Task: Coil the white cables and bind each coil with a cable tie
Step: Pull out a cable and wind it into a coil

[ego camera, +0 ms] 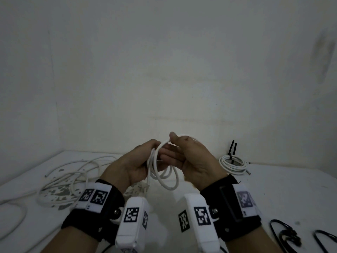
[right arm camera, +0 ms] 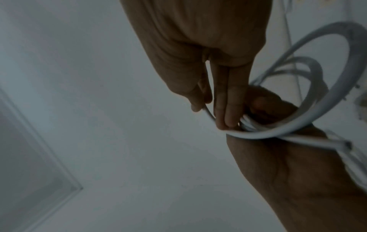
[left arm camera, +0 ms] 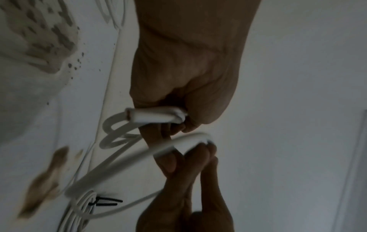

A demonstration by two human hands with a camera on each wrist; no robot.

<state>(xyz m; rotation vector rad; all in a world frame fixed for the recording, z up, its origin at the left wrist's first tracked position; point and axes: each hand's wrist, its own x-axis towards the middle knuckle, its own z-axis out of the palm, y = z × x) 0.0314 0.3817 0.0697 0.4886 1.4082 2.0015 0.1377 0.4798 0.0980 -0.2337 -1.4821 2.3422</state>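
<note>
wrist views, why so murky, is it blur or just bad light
Both. Left wrist view: dim, the left hand a dark shape, the white cable smeared in the foreground. Right wrist view: equally dim, the cable loop soft. Head view: sharper, darkening toward the corners.

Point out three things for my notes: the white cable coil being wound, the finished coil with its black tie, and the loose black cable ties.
White cable coil in the hands (ego camera: 168, 177): head view, lower loops.
Finished white coil bound with a black tie (ego camera: 234, 164): head view, its right-hand turns.
Loose black cable ties (ego camera: 286, 234): head view, looped bundle.
</note>
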